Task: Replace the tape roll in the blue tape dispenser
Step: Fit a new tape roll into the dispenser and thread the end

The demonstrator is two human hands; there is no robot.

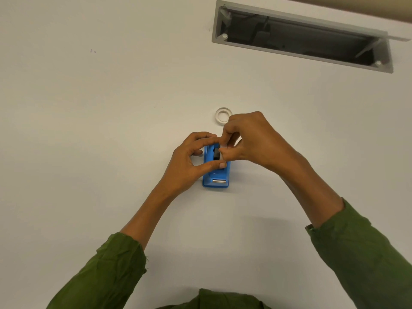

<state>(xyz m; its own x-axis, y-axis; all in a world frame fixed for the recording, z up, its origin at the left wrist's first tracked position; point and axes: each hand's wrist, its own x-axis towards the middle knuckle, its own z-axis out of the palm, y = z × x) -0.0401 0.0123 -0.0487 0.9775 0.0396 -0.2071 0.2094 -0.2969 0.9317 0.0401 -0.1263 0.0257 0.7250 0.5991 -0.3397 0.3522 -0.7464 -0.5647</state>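
Note:
The blue tape dispenser (215,175) stands on the white table, its metal cutter facing me. My left hand (189,159) grips it, thumb across the top and fingers over the far end. My right hand (247,139) hovers above the dispenser's open well, fingertips pinched on a pale tape roll that is mostly hidden by my fingers. A dark hub shows inside the well. A white tape ring (222,115) lies flat on the table just beyond my right hand.
A grey rectangular cable hatch (303,36) is sunk into the table at the far right, its lid open. My green sleeves cover both forearms near the bottom of the view.

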